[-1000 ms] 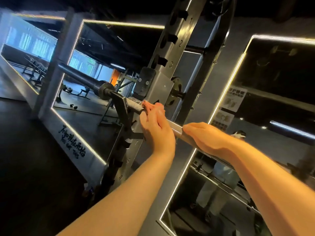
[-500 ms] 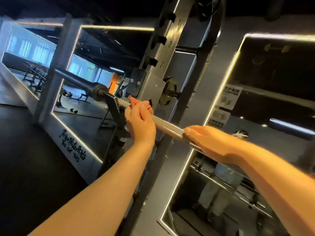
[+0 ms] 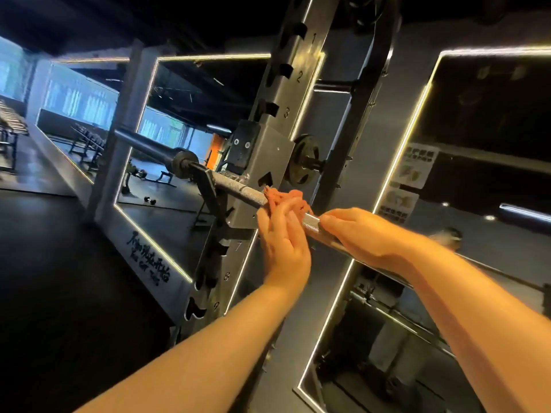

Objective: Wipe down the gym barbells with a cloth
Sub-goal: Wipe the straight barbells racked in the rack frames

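The barbell (image 3: 238,189) is a steel bar with knurled surface, lying in the rack and running from 10 o'clock down to 4 o'clock. The pink-orange cloth (image 3: 286,201), crumpled, is wrapped around its shaft near the centre.

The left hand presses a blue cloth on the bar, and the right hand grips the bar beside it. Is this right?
Not quite: the cloth is orange-pink, not blue, as the head view shows. The rest holds: the left hand presses it on the bar, and the right hand grips the bar beside it.
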Tool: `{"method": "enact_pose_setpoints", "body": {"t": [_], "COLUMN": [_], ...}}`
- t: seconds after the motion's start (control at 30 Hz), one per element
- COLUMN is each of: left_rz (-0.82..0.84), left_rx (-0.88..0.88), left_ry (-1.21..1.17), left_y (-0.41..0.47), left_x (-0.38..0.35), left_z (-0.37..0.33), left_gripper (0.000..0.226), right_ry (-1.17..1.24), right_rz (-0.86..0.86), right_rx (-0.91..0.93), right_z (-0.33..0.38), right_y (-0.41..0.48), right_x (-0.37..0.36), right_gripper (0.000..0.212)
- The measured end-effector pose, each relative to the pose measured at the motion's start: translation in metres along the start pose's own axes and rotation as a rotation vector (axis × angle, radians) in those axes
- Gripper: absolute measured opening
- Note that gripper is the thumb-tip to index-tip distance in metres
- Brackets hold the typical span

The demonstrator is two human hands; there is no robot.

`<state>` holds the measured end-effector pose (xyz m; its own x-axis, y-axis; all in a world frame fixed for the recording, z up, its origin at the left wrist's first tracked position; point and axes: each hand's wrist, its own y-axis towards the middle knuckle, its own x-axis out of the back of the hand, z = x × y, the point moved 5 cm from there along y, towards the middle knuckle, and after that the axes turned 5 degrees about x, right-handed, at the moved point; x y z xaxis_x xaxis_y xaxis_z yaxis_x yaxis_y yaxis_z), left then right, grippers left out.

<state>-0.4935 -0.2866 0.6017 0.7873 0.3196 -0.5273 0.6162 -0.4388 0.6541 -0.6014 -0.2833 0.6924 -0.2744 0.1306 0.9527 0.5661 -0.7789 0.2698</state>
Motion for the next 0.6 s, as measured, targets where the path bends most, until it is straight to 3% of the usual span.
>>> {"method": "enact_pose_setpoints", "body": {"t": [0.2, 0.27, 0.37, 0.43, 0.53, 0.6], "left_rz": [-0.276, -0.243, 0.014, 0.126, 0.077, -0.045], "left_rx": [0.151, 0.145, -0.04, -0.07, -0.065, -0.037], "left_ry": [-0.056, -0.118, 0.009, 0.024, 0.056, 0.108], "left_y": [0.038, 0.022, -0.017, -0.02, 0.013, 0.04], "left_x": [0.016, 0.003, -0.013, -0.01, 0.007, 0.022], "left_z": [0.019, 0.01, -0.004, 0.001, 0.014, 0.025], "left_gripper": [0.029, 0.028, 0.029, 0.029, 0.027, 0.028], "right_ry": [-0.134, -0.136, -0.098, -0.096, -0.145, -0.18], "right_rz": [0.03, 0.026, 0.024, 0.022, 0.027, 0.037], "right_rx": [0.042, 0.033, 0.025, 0.023, -0.002, 0.002], "right_z": [0.006, 0.007, 0.01, 0.011, 0.011, 0.012], "right_y": [0.002, 0.002, 0.0, -0.001, -0.002, -0.002], "right_x": [-0.004, -0.003, -0.003, -0.002, -0.003, -0.003], "right_gripper": [0.035, 0.037, 0.037, 0.037, 0.036, 0.035]}}
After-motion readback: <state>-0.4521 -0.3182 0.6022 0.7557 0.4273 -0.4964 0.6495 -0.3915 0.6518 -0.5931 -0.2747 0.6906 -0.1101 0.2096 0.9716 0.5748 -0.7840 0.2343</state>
